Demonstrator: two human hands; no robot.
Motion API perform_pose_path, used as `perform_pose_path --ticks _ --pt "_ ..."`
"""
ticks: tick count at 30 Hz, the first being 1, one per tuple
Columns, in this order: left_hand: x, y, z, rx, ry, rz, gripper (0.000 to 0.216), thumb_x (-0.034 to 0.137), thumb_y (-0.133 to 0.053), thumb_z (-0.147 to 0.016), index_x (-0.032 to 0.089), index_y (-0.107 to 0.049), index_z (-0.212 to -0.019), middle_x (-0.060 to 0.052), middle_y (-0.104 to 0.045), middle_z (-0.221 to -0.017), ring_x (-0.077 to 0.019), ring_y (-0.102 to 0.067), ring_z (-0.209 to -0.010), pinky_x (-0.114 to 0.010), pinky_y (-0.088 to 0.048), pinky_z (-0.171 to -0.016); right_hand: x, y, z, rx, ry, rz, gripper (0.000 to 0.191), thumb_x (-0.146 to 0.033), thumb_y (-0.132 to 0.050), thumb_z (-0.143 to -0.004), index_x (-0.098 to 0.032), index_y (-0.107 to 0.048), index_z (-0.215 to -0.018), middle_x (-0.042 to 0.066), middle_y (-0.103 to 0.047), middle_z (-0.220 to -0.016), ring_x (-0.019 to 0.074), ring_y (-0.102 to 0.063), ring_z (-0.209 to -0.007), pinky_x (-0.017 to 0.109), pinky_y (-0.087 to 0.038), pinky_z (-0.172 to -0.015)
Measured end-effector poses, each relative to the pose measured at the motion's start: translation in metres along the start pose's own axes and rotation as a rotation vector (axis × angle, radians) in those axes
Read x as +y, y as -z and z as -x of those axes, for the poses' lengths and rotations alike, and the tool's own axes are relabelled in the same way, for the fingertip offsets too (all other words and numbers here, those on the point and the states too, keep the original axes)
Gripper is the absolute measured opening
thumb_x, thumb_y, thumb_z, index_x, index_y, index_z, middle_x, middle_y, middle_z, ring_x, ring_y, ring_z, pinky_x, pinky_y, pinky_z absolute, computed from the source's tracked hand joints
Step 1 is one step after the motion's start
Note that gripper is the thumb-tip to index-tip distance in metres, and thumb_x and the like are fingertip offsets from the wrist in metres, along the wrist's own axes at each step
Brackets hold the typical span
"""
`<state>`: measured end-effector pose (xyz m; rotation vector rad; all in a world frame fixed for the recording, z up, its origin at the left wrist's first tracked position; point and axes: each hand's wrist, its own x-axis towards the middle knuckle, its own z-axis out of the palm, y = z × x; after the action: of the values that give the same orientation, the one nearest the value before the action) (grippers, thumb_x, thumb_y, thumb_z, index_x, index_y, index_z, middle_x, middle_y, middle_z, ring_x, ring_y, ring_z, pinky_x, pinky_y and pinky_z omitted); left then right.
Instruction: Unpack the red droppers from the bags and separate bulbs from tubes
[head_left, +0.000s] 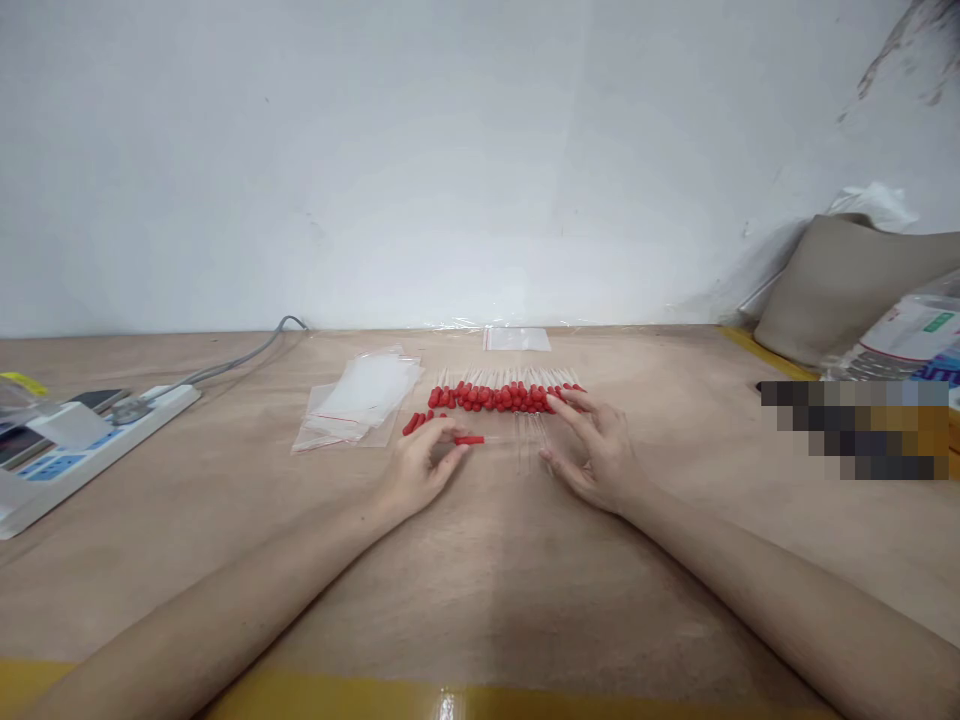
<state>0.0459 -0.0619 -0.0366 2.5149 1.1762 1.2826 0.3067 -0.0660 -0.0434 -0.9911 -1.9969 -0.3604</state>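
Observation:
A row of several glass droppers with red rubber bulbs (504,394) lies across the middle of the wooden table (480,580). My left hand (422,468) rests on the table, its thumb and fingers pinched on one red-bulbed dropper (469,440). A few loose red bulbs (417,421) lie just beyond it. My right hand (595,447) hovers with fingers spread over the right end of the row, beside some clear glass tubes (529,445) lying on the table. It holds nothing.
A stack of small clear zip bags (360,402) lies left of the droppers, another bag (517,339) by the wall. A white power strip (82,452) with its grey cable sits far left. A beige bag (847,285) and a plastic bottle (904,338) stand at right.

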Motion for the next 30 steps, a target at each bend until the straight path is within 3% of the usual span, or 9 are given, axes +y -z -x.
perform_pose_path --ticks 5,10,16,22,30 --pt "0.011 -0.010 0.002 -0.051 -0.071 -0.020 0.014 0.022 -0.053 -0.081 0.019 -0.055 -0.095 -0.003 -0.064 -0.087 -0.0144 -0.061 -0.081 -0.027 -0.048 -0.073 -0.007 0.001 -0.001 -0.108 0.133 -0.006 0.036 -0.038 -0.053 -0.080 -0.022 -0.054 -0.112 0.005 -0.063 -0.094 0.0187 -0.052 -0.092 0.042 -0.024 -0.093" --pt "0.013 -0.011 0.001 -0.041 -0.146 0.018 0.015 0.020 -0.054 -0.081 0.019 -0.055 -0.096 -0.003 -0.064 -0.088 -0.0140 -0.061 -0.081 -0.026 -0.049 -0.074 -0.012 -0.003 -0.001 -0.150 0.140 -0.007 0.021 -0.032 -0.049 -0.084 -0.023 -0.060 -0.100 0.000 -0.065 -0.080 0.0148 -0.051 -0.081 0.040 -0.021 -0.092" --pt "0.016 -0.012 0.001 -0.010 -0.207 0.045 0.015 0.018 -0.054 -0.081 0.019 -0.055 -0.096 -0.004 -0.063 -0.086 -0.0136 -0.060 -0.080 -0.025 -0.049 -0.072 -0.017 -0.003 -0.003 -0.249 0.147 0.002 0.019 -0.031 -0.047 -0.086 -0.025 -0.063 -0.094 -0.001 -0.063 -0.076 0.0144 -0.050 -0.080 0.039 -0.021 -0.090" --pt "0.024 -0.013 -0.004 -0.148 -0.229 0.048 0.029 0.023 -0.053 -0.081 0.018 -0.053 -0.110 -0.008 -0.058 -0.101 -0.0173 -0.055 -0.094 -0.032 -0.045 -0.083 -0.020 -0.006 -0.003 -0.237 0.170 -0.006 0.019 -0.027 -0.045 -0.086 -0.023 -0.063 -0.087 -0.002 -0.060 -0.066 0.0124 -0.049 -0.071 0.039 -0.020 -0.091" --pt "0.025 -0.016 -0.004 -0.262 -0.269 -0.113 0.020 0.029 -0.045 -0.087 0.018 -0.061 -0.091 -0.005 -0.064 -0.080 -0.0158 -0.055 -0.076 -0.032 -0.039 -0.074 -0.023 -0.006 -0.002 -0.242 0.237 -0.057 0.023 -0.031 -0.042 -0.087 -0.025 -0.064 -0.085 -0.003 -0.057 -0.056 0.0111 -0.045 -0.064 0.036 -0.022 -0.086"
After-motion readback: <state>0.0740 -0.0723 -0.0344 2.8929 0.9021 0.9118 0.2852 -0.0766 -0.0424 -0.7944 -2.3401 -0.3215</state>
